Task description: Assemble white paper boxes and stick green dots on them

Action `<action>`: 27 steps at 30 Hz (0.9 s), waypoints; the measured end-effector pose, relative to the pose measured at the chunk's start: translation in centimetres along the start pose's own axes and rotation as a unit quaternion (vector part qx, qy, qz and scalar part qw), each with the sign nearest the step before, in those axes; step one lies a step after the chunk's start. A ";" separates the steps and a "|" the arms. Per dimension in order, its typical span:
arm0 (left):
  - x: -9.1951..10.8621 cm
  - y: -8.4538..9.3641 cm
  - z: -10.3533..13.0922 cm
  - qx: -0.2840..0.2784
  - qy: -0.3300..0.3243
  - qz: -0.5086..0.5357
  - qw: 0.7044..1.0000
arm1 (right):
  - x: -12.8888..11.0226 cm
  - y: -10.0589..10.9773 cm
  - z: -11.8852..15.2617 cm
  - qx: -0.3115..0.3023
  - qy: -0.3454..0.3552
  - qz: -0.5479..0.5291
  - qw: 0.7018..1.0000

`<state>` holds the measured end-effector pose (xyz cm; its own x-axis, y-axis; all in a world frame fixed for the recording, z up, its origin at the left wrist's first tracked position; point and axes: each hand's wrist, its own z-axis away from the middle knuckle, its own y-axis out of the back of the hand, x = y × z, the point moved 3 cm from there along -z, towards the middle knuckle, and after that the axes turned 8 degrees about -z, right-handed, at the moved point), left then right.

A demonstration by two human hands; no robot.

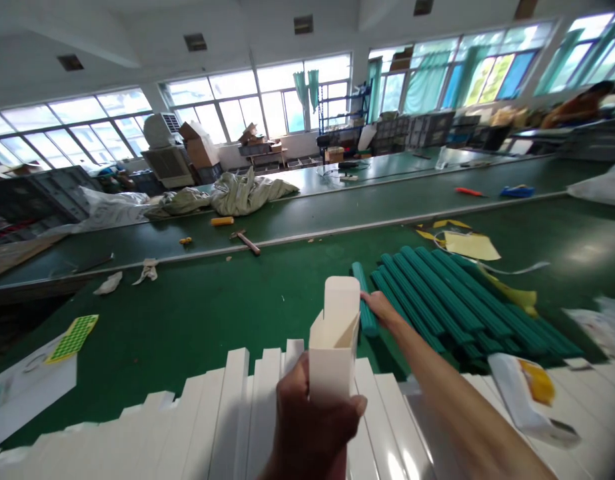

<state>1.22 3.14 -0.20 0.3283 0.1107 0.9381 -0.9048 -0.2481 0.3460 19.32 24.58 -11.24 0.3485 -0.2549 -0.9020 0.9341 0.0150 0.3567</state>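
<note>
An open white box (331,373) stands upright in my left hand (312,413), its top flap raised toward the far side. My right hand (380,308) is closed around a green ribbed tube (364,300), just right of and behind the box. The box partly hides the fingertips of that hand. A pile of similar green tubes (452,300) lies to the right on the green table (202,300). Long white boxes (207,420) lie side by side along the near edge, below both hands.
A tape dispenser (527,400) rests on the boxes at right. Beyond the tubes are yellow sheets (472,245). A hammer (248,243), an orange roll (222,221) and crumpled cloth (242,192) lie farther back. A person (582,107) is at the far right.
</note>
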 end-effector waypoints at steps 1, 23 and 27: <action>-0.2 0.1 0.0 0.000 -0.003 -0.007 1.000 | -1.0 1.0 0.8 0.000 0.015 -0.036 0.999; 2.1 1.9 7.6 0.022 -0.149 -0.042 0.988 | -17.7 9.1 28.2 -0.047 0.452 -0.248 0.856; 1.6 1.5 8.1 0.041 -0.181 -0.064 0.981 | -19.1 8.9 30.0 -0.138 0.449 -0.163 0.868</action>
<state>2.60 -4.81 2.00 0.5251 -0.1994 0.8274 -0.8305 -0.3326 0.4469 18.63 0.58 16.50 -0.1335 0.5652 -0.8141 0.9344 0.3455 0.0866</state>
